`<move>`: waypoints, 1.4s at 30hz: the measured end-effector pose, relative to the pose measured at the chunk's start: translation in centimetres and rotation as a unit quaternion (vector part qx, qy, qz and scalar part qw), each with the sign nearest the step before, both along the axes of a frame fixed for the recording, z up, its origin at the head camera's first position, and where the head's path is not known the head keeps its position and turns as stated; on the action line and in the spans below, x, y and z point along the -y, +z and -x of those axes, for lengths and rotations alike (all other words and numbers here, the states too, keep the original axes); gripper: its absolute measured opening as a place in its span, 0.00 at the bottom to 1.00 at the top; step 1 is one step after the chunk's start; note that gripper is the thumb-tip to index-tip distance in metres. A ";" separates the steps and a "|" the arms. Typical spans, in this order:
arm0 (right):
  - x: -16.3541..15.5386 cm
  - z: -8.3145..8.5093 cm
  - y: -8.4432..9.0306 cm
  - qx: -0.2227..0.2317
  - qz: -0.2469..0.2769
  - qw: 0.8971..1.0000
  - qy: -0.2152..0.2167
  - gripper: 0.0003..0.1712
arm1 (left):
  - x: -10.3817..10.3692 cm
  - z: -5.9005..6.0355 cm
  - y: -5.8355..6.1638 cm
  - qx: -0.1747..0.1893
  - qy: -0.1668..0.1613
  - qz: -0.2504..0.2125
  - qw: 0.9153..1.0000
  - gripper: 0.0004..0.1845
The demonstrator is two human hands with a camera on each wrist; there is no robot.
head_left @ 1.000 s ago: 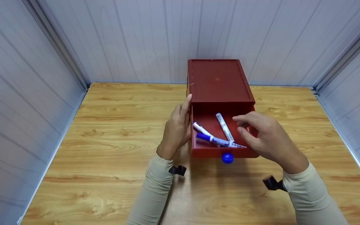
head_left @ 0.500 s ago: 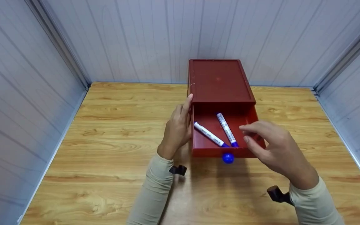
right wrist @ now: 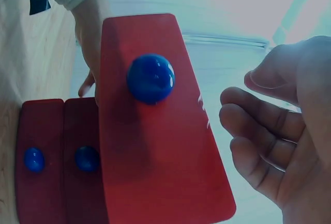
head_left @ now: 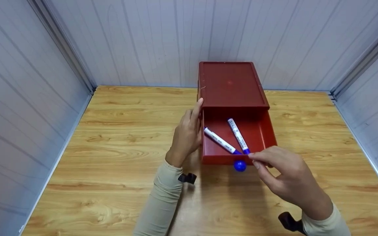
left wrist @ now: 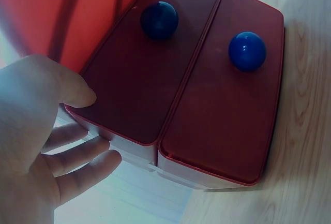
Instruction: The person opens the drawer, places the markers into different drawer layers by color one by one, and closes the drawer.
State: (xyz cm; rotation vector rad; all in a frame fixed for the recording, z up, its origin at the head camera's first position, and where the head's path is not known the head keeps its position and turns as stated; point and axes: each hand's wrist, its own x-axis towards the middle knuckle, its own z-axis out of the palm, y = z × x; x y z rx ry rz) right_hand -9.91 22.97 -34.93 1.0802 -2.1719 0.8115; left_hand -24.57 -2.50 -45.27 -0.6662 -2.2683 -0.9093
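Observation:
A dark red drawer cabinet (head_left: pixel 231 83) stands on the table with its top drawer (head_left: pixel 262 137) pulled out. Two white markers with blue caps, a left marker (head_left: pixel 221 141) and a right marker (head_left: pixel 238 134), lie inside. My left hand (head_left: pixel 185 136) rests against the cabinet's left side; in the left wrist view its thumb lies at a lower drawer front (left wrist: pixel 139 79). By the drawer's front right corner hovers my right hand (head_left: pixel 287 173), fingers loosely bent and holding nothing. The blue knob (right wrist: pixel 150 78) on the drawer front is near its fingertips.
Two lower drawers, pushed in, carry a blue knob (left wrist: pixel 247 51) and another blue knob (left wrist: pixel 159 20). Pale panel walls (head_left: pixel 149 42) enclose the wooden table (head_left: pixel 126 147) at the back and both sides.
My right hand has drawn back from above the drawer toward its front right corner. A blurred blue-and-white marker shape at the drawer's front has settled; two markers lie still. The left hand stays put.

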 end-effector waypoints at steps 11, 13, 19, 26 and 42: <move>-0.2 -1.3 -1.5 0.056 -0.043 0.997 -0.019 0.15 | 0.0 0.0 -0.1 -0.007 0.001 -0.002 1.000 0.40; -0.2 -1.4 -1.8 0.057 -0.050 0.997 -0.021 0.18 | 0.0 0.0 -0.1 -0.010 0.001 -0.002 1.000 0.39; -0.3 -1.7 -2.6 0.075 -0.061 0.995 -0.038 0.19 | 0.0 0.0 -0.2 -0.017 0.000 -0.002 1.000 0.40; -0.4 -1.8 -3.2 0.100 -0.064 0.992 -0.041 0.22 | 0.1 0.0 -0.2 -0.007 0.000 0.000 1.000 0.42; 0.1 -2.0 -4.2 0.171 -0.096 0.978 -0.065 0.36 | 0.0 0.0 -0.1 0.001 -0.002 -0.003 1.000 0.43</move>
